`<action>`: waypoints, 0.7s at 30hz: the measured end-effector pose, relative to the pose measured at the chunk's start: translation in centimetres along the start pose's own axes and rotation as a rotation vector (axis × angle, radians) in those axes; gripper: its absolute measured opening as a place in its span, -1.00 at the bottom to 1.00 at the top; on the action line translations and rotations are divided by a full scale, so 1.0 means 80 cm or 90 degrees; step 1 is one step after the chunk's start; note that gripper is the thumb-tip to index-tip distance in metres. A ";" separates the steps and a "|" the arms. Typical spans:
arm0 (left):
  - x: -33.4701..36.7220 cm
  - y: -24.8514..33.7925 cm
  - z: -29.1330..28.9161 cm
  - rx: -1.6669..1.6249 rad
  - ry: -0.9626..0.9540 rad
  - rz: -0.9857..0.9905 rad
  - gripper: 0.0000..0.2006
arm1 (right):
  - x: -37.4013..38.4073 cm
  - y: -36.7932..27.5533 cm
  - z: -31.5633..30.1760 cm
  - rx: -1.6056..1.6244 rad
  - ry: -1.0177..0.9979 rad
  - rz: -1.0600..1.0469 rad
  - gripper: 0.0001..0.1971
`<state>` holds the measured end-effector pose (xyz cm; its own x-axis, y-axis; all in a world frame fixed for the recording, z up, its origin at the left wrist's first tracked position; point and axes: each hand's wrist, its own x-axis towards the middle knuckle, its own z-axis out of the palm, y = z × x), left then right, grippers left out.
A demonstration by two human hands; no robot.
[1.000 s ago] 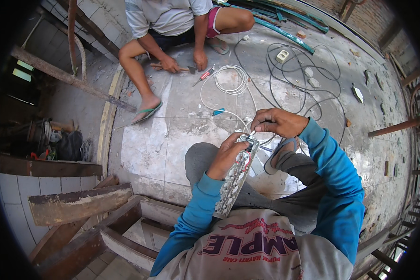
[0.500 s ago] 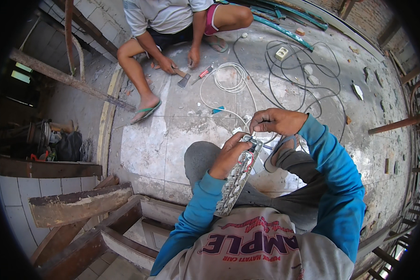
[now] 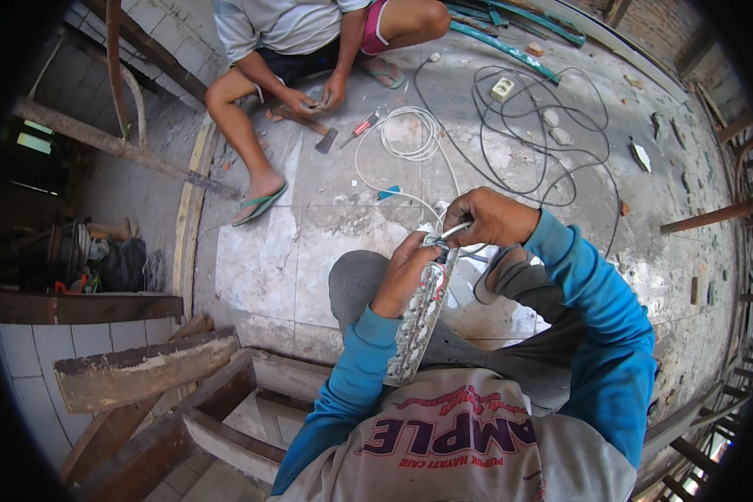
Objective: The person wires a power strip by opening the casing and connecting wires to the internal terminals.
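Left hand grips top of power strip. Right hand just above it, pinching white cable at strip's end.

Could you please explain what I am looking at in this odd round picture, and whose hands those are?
The picture comes from a wide fisheye camera worn on a person's head, looking down, so straight edges bend near the rim. The blue sleeves rising from the lower edge belong to that person.

Their left hand grips a long white power strip, which rests along their lap. Their right hand pinches the end of a white cable at the strip's top end.

That cable runs out over the concrete floor to a white coil. Further off lie loops of black cable, a hammer and a red-handled screwdriver.

At the top a second person squats in green sandals; those hands are theirs, working on something too small to tell.
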<state>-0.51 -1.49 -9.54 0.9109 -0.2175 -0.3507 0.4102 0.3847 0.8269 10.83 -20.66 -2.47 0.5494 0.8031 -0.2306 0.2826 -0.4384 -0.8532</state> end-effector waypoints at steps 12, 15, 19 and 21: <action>0.000 0.004 0.005 0.034 0.001 -0.015 -0.58 | 0.011 -0.004 0.001 -0.079 -0.054 -0.169 -0.74; -0.001 0.003 0.008 0.042 0.014 -0.012 -0.68 | 0.009 -0.016 0.000 -0.188 -0.066 -0.171 -0.76; 0.003 -0.004 0.005 0.063 0.003 0.032 -0.67 | 0.010 -0.033 0.001 -0.242 -0.078 -0.111 -0.76; 0.005 -0.007 0.004 0.059 0.001 0.025 -0.67 | 0.011 -0.031 0.005 -0.250 -0.063 -0.102 -0.74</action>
<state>-0.37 -2.08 -9.96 0.9264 -0.2017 -0.3180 0.3683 0.3083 0.8771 10.30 -18.71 -0.74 0.4020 0.8999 -0.1691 0.6465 -0.4097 -0.6436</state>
